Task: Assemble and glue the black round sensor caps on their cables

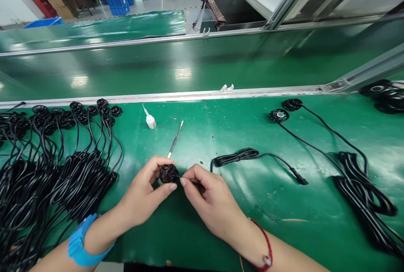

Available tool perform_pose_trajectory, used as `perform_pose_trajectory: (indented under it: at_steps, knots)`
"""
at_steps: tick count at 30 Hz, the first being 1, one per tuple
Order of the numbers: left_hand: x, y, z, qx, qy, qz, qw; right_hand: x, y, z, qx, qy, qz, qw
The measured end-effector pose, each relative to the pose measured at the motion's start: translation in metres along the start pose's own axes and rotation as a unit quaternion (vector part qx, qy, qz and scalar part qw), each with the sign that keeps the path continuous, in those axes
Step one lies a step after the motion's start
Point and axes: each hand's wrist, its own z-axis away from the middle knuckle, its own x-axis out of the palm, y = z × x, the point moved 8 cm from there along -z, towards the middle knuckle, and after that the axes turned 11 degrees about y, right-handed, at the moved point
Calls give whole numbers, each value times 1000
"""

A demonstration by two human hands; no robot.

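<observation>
A small round black slotted housing (166, 173) is gripped between the thumb and fingers of my left hand (140, 196). My right hand (211, 198) is closed in a pinch beside it, on a thin dark wire (178, 176) that meets the housing. From behind my right hand runs a coiled black cable (236, 156), ending in a plug (299, 176) on the green mat. A slim brush (175, 139) lies just beyond my left fingers. Farther back stands a small white bottle (150, 121) with a thin nozzle.
Many bundled black cables (85, 179) with round ends are heaped at left. Two more round-ended pieces, one with a silver centre (279, 115), lie at right with coiled cables (362, 188). A metal rail (189, 96) crosses behind the green work surface (195, 238).
</observation>
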Motion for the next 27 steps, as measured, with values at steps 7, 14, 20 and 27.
perform_pose_trajectory:
  at_steps: [7, 14, 20, 27]
  knots:
    - [-2, 6, 2, 68, 8, -86, 994, 3, 5, 0, 7, -4, 0, 1000]
    - [-1, 1, 0, 27, -5, -50, 998, 7, 3, 2, 11, -34, 16, 999]
    - [-5, 2, -1, 50, -18, -102, 993, 9, 9, 0, 70, -61, -42, 995]
    - [-3, -5, -1, -7, -16, -86, 996, 8, 13, -1, 78, -46, -47, 995]
